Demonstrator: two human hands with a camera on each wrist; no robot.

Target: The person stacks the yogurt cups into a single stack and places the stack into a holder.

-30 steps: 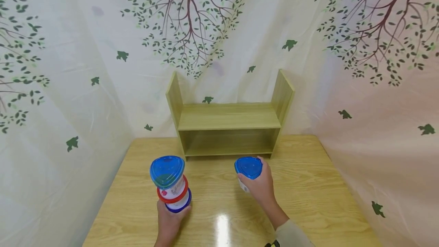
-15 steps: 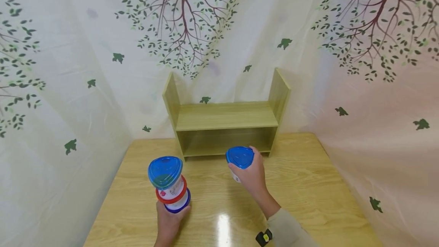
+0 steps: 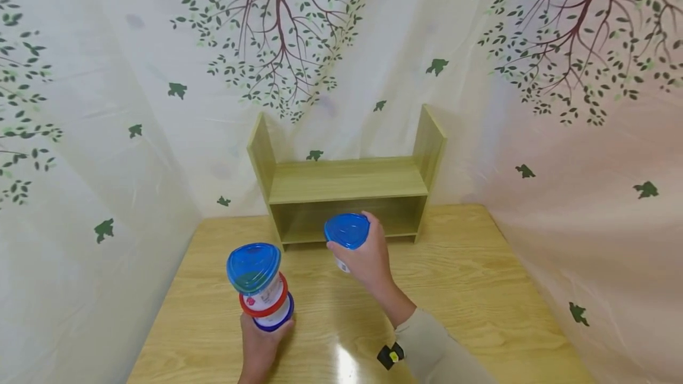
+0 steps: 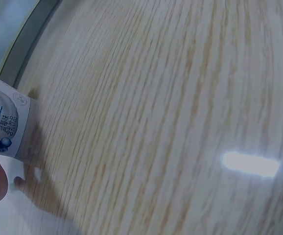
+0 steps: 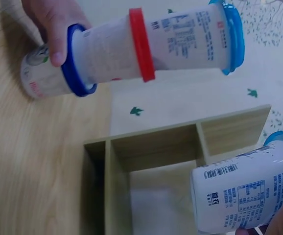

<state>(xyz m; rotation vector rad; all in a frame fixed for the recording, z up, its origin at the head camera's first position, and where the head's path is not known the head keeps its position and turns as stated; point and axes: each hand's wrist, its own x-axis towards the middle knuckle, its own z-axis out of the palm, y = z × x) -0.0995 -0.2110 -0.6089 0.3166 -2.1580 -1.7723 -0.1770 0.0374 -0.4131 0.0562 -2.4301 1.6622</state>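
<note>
Three white cups with lids stand stacked at the left of the head view. The top cup has a light blue lid [image 3: 253, 266], the middle one a red lid [image 3: 272, 307], the bottom one a dark blue lid [image 3: 277, 320]. My left hand [image 3: 259, 345] grips the bottom cup, whose blueberry-printed side [image 4: 7, 117] shows in the left wrist view. Held above the table in my right hand [image 3: 368, 256] is another white cup [image 5: 242, 191] with a blue lid [image 3: 347, 230]. It is to the right of the stack, apart from it, and in front of the shelf.
A two-level wooden shelf [image 3: 349, 181] stands at the back of the wooden table [image 3: 464, 289], with raised side panels. Behind and beside the table hangs a pale cloth [image 3: 480, 34] printed with trees and leaves. A black strap device [image 3: 391, 355] sits by my right sleeve.
My right hand has carried its cup left and farther forward, nearer the stack. The left hand and the stacked cups stay nearly in place while the head view shifts slightly.
</note>
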